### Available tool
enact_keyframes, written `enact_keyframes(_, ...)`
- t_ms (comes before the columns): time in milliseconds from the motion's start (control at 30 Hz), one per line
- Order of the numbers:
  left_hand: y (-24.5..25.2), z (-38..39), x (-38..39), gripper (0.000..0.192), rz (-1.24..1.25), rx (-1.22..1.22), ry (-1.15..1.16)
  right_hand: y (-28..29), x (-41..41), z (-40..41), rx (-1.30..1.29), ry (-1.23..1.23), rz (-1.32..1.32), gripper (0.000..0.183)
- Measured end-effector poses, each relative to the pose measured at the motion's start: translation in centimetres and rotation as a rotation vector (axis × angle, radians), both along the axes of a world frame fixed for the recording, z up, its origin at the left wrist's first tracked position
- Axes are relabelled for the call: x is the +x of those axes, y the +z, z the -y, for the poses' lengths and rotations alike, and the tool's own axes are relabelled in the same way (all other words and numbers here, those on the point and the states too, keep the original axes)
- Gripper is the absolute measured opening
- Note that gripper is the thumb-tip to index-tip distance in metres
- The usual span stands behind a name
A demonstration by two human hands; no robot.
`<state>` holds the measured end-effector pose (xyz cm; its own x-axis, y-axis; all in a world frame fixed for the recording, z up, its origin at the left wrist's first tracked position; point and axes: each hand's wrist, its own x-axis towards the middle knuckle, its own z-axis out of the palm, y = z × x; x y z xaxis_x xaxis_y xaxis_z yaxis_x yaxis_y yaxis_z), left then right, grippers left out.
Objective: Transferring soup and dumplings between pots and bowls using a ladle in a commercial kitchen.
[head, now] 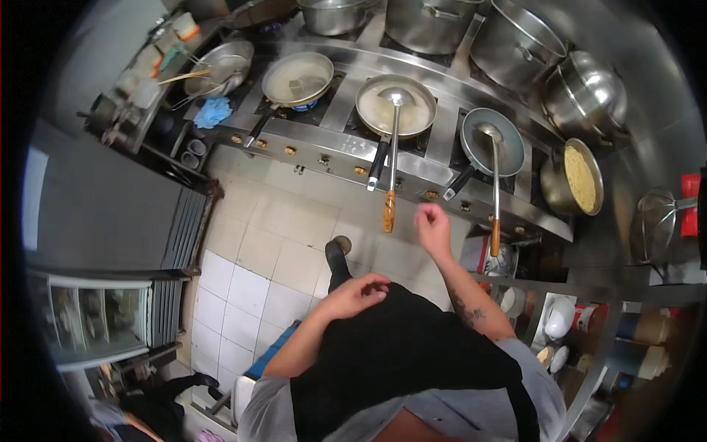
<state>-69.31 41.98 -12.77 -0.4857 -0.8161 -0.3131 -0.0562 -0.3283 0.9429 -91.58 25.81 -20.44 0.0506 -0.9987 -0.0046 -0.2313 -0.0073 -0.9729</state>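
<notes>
My left hand (359,295) is near the black apron (414,337), fingers loosely bent, holding nothing. Beyond it, my right hand (432,224) is raised just short of the stove front, fingers curled; whether they are fully closed is unclear. It is nearest the ladle with a patterned handle (389,210), whose bowl rests in a frying pan (425,124) of pale, cloudy liquid. To the right, a second ladle (496,193) rests in a grey frying pan (513,157). A third frying pan (326,96) at left holds pale liquid over a blue flame.
Large steel pots (431,27) line the back of the stove (342,149). A bowl of yellow crumbs (581,179) stands at the right, above shelves (596,315). A blue cloth (212,112) lies at the left. Another person (149,409) is at the lower left, near a metal-framed cart or stool.
</notes>
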Motion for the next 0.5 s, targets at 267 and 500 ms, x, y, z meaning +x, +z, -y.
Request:
enact_keyframes(267,-0.4,7.9,13.0,0.032,0.039,0.141,0.131,-0.6,9.5,10.9,0.123,-0.039,-0.659,0.062)
enact_keyframes(500,-1.5,13.9,14.7,0.026,-0.023,0.264,0.276,-3.4,6.4,11.5,-0.221,-0.131,-0.6,0.058)
